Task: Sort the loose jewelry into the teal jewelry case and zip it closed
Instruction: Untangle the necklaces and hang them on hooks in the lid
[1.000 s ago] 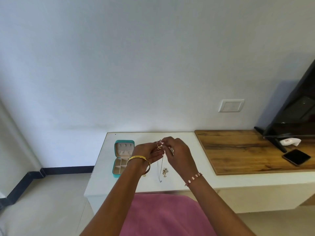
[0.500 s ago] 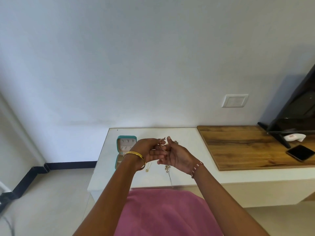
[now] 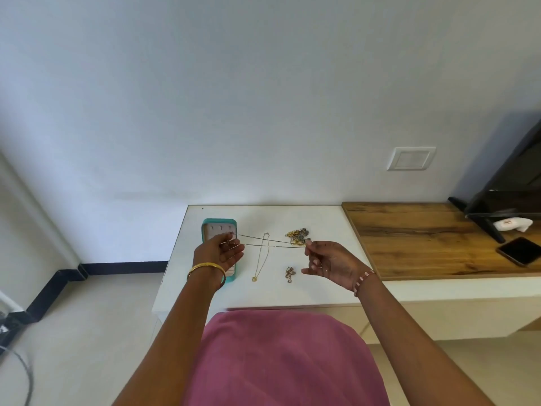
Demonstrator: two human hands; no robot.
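The teal jewelry case (image 3: 218, 222) lies open at the left of the white table (image 3: 328, 285), partly hidden by my left hand (image 3: 218, 254). A thin chain necklace (image 3: 272, 243) is stretched level above the table, with my left hand pinching its pendant end over the case and my right hand (image 3: 329, 260) pinching the other end. A gold necklace (image 3: 261, 259) lies flat beneath it. A small tangled piece (image 3: 290, 272) rests near my right hand, and a heap of loose jewelry (image 3: 298, 235) sits further back.
A wooden top (image 3: 433, 238) joins the table on the right, carrying a black phone (image 3: 519, 251), a white object (image 3: 512, 224) and a dark screen's stand (image 3: 483, 218). A wall switch plate (image 3: 410, 158) is above. Pink cloth (image 3: 278, 358) covers my lap.
My hands were close together working at the chain; they have moved apart, left over the case and right to the right, pulling the chain out straight between them.
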